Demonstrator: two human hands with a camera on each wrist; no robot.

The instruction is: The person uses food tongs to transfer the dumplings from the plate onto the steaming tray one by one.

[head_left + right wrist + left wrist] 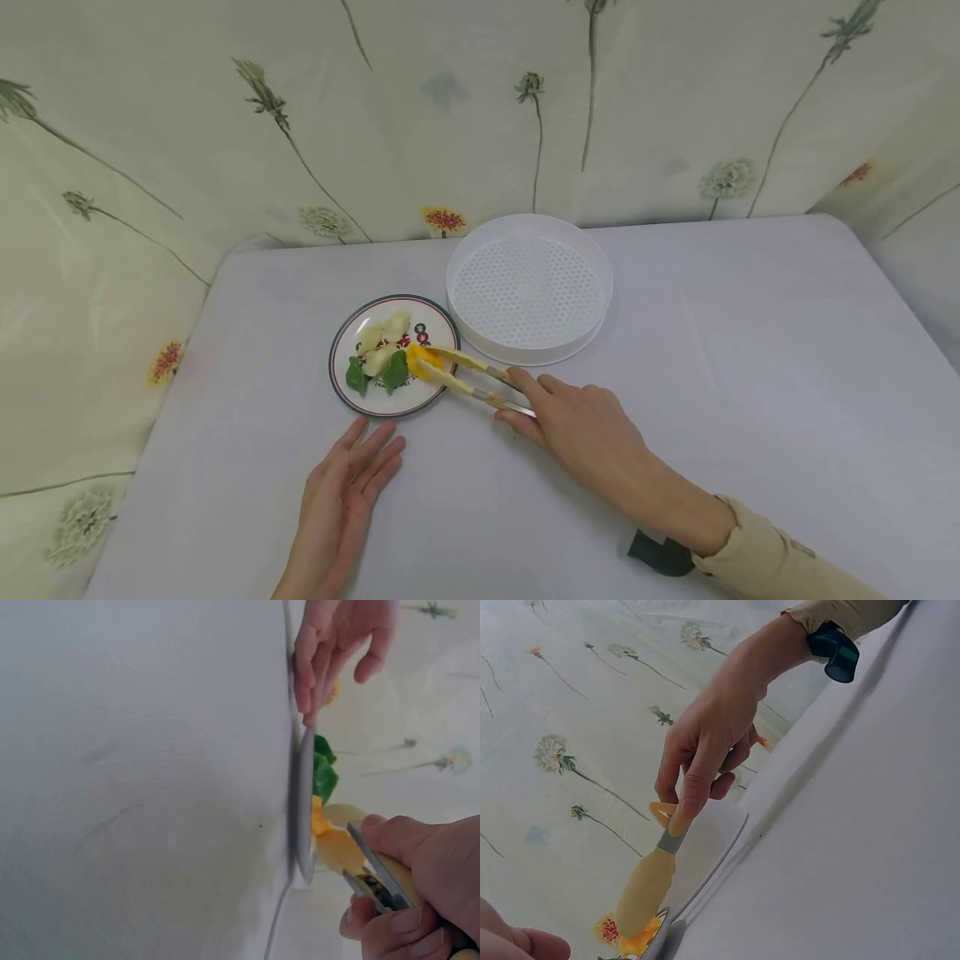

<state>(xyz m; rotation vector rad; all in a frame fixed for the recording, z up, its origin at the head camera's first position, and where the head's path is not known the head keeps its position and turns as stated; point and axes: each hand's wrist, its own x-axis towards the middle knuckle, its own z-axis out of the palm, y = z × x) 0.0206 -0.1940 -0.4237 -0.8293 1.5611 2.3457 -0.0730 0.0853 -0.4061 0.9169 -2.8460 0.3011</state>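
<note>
My right hand (588,433) grips a pair of tongs (480,392) with pale yellow tips and metal arms. Their tips lie about an orange-yellow piece of food (422,362) at the right side of a round plate (363,405). Beside that piece on the plate are two green leafy pieces (394,370) and several pale, bow-shaped pieces (396,324). My left hand (341,500) has its fingers extended, fingertips right at the plate's near rim, holding nothing. In the right wrist view, thumb and fingers close on the tong arms (382,877) from both sides.
A white round basket (532,346) with a perforated bottom stands behind and right of the plate, close to its rim. A white cloth covers the table (750,350). Behind it hangs a flower-patterned curtain (645,108). A dark device (662,553) sits at the right wrist.
</note>
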